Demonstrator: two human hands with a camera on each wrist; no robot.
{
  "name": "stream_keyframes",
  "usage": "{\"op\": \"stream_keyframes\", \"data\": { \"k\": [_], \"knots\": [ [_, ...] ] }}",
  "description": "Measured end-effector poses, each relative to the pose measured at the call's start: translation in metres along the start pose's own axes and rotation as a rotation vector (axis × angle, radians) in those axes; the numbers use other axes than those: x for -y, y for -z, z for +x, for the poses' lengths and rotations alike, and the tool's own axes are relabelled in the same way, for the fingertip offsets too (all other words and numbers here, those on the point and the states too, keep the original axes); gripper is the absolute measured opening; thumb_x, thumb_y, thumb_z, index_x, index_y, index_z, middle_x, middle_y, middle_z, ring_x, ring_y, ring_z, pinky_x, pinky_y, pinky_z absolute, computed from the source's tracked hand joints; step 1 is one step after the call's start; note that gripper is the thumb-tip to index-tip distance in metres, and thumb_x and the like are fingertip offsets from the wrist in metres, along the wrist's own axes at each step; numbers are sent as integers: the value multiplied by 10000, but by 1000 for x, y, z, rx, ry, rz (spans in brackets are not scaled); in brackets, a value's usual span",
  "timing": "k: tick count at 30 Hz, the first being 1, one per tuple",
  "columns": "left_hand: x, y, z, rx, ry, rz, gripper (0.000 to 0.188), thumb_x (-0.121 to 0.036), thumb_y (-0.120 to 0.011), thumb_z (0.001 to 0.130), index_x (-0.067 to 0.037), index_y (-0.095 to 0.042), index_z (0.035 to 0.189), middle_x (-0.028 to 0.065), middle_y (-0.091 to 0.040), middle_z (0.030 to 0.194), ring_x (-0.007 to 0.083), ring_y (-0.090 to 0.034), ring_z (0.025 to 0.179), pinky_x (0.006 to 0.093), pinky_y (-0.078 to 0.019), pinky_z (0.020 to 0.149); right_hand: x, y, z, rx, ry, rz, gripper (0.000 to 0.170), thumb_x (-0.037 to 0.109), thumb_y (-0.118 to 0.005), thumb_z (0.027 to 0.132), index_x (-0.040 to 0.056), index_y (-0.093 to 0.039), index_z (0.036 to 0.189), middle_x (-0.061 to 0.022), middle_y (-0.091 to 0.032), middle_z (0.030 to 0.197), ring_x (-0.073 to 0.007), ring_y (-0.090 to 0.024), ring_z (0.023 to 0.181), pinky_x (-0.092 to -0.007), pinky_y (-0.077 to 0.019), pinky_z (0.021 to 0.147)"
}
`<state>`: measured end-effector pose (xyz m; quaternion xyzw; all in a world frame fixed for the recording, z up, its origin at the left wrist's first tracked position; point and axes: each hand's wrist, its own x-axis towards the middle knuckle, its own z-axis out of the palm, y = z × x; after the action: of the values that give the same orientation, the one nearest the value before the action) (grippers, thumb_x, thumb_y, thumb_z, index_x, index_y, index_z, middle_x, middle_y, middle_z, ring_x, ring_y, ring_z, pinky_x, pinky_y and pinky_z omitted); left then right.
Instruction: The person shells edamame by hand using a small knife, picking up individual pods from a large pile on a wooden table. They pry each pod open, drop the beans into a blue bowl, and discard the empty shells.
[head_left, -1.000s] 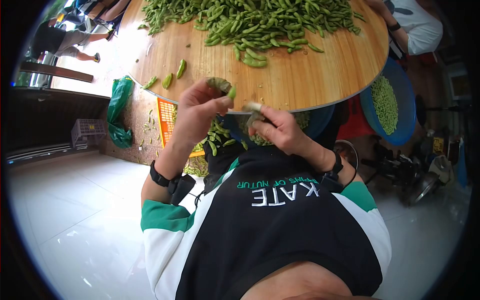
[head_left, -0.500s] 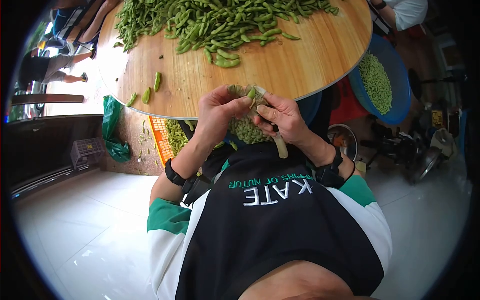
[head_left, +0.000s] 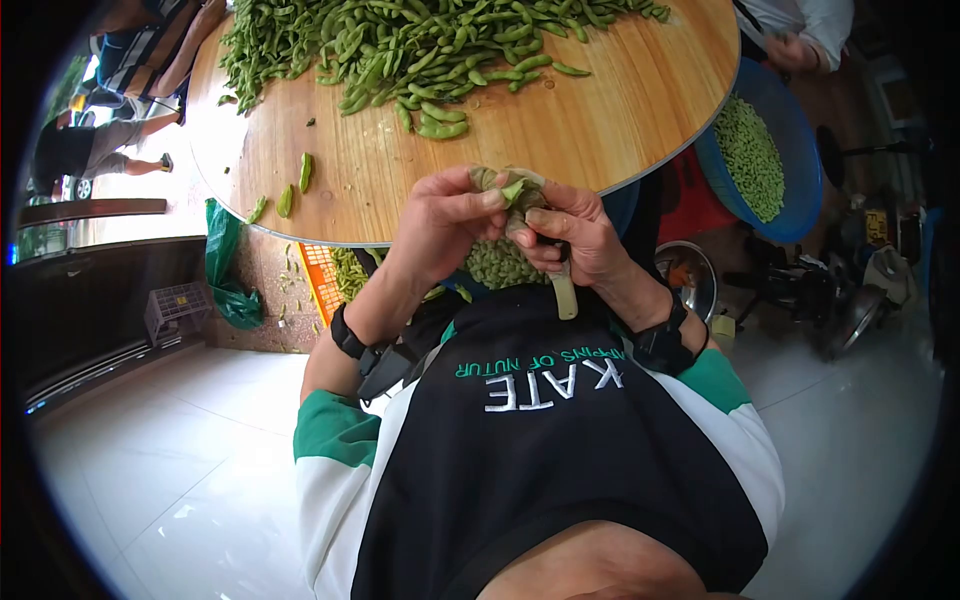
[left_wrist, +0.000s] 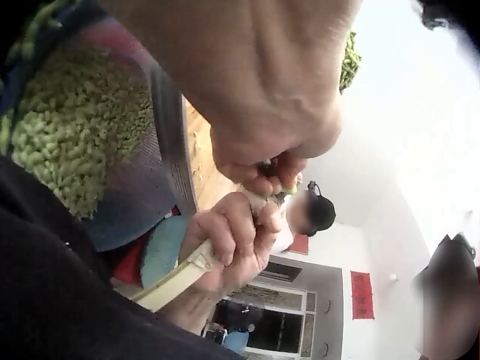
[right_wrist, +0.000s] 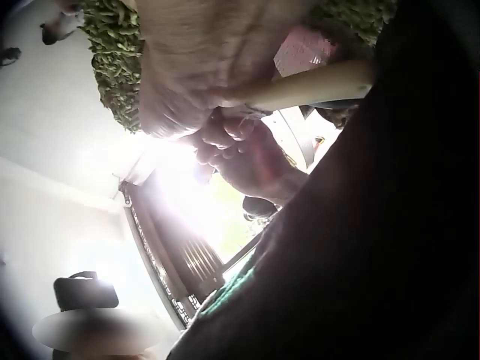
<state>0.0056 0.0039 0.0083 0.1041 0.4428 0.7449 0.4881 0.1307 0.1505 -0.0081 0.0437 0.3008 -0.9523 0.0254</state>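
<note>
My left hand pinches a green soybean pod between thumb and fingers, over the table's near edge. Right up against it, my right hand grips a tool with a flat pale handle; the handle sticks out below the fist and the working end is hidden. Drab cloth-like wraps cover some fingertips. In the left wrist view, the pale handle slants out of the right hand, whose fingertips meet the left hand's. Shelled beans lie in a basin below both hands.
Soybean pods are heaped on the round wooden table, with a few loose pods at left. A blue basin of shelled beans stands at right. An orange crate with pods is lower left. Other people are near the table.
The hands were apart one second ago; the right moved in to meet the left at the pod. The pale handle has swung to point down toward my body. The view has shifted.
</note>
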Motion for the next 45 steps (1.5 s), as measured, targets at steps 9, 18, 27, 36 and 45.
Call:
{"op": "stream_keyframes", "data": {
  "k": [9,18,27,36,45],
  "knots": [
    [8,-6,2,-110,61,129,52,-58,-621,833,-7,-612,828,31,-593,656,93,-509,513,201,-382,464,-12,8,-2,-66,396,-878,432,-11,-585,888,-60,-455,1297,-105,-609,1105,-140,-615,867,-260,-504,777],
    [5,-10,-17,-125,-49,288,60,-67,-606,875,-9,-599,861,12,-597,677,68,-524,553,200,-378,469,-8,-10,1,-235,250,-679,271,28,-596,878,-27,-543,1137,-11,-621,816,-54,-564,708,-192,-453,631],
    [-62,23,-80,-188,-329,1750,168,-22,-614,802,-57,-632,966,115,-596,851,292,-590,778,372,-479,699,-6,6,-13,-73,287,-1261,382,49,-627,866,-39,-521,1221,-19,-582,767,-53,-505,649,-208,-425,588],
    [-39,50,44,-208,-705,1905,198,-44,-644,754,-29,-607,948,161,-532,947,339,-500,967,423,-447,812,3,5,-11,-92,-3,-637,366,153,-455,972,-14,-432,1297,-51,-566,854,-44,-436,592,-181,-361,469],
    [-19,7,9,-96,-212,699,173,16,-681,790,-10,-574,923,48,-653,764,113,-589,629,229,-444,564,2,-3,7,-141,26,-303,403,174,-460,986,9,-381,1344,-66,-564,863,-65,-460,598,-173,-370,452]
  ]
}}
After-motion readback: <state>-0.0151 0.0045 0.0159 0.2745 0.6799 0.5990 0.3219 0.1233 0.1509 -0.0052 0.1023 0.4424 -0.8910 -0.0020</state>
